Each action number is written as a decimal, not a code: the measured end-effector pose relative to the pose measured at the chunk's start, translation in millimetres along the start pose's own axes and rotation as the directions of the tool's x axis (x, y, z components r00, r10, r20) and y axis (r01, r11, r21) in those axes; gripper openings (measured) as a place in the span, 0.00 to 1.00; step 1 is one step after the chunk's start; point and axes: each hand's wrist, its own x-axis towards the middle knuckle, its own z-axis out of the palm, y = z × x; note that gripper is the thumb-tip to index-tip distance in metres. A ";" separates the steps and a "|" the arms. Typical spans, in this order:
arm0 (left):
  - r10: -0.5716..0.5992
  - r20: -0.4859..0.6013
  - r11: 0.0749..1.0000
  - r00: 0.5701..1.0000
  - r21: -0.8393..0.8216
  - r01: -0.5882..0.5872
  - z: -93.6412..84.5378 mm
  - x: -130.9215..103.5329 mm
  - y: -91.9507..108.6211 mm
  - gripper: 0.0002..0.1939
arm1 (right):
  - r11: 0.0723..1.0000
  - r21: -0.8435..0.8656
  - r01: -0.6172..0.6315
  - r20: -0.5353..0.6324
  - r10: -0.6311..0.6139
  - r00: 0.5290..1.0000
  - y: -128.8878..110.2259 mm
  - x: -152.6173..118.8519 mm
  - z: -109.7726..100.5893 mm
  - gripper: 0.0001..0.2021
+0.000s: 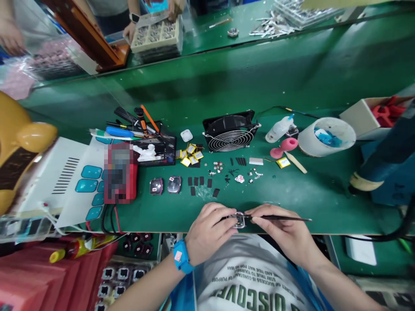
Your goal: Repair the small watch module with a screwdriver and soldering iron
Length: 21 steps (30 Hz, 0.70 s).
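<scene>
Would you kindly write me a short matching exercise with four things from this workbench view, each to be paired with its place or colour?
Column one
1. slim dark tool
2. small square case
3. wristband
4. fan

Column two
A. blue
B. on the bench, beyond both hands
C. held by the left hand
D. held in the right hand

Right pairs: 1-D, 2-C, 3-A, 4-B.
</scene>
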 end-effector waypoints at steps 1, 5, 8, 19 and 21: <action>0.005 -0.002 1.000 1.000 0.008 -0.005 0.4 0.4 0.5 0.11 | 1.000 0.005 -0.020 -0.010 0.020 1.000 0.7 -0.7 0.2 0.17; 0.048 0.008 0.997 0.999 0.058 -0.049 -0.2 0.9 0.9 0.13 | 0.992 0.030 -0.120 -0.033 0.121 0.992 3.7 -2.5 1.9 0.21; 0.046 0.023 0.997 0.999 0.060 -0.047 -1.4 0.3 -0.7 0.10 | 0.988 0.046 -0.146 -0.028 0.147 0.989 4.9 -1.1 3.6 0.19; 0.081 0.047 0.994 0.996 0.071 -0.084 -1.7 -1.2 -4.4 0.06 | 0.965 0.100 -0.244 -0.054 0.250 0.967 -2.5 -3.6 11.8 0.17; 0.090 0.042 0.993 0.995 0.073 -0.093 -2.0 -0.5 -4.5 0.08 | 0.956 0.109 -0.273 -0.067 0.281 0.957 -1.6 -2.7 12.7 0.19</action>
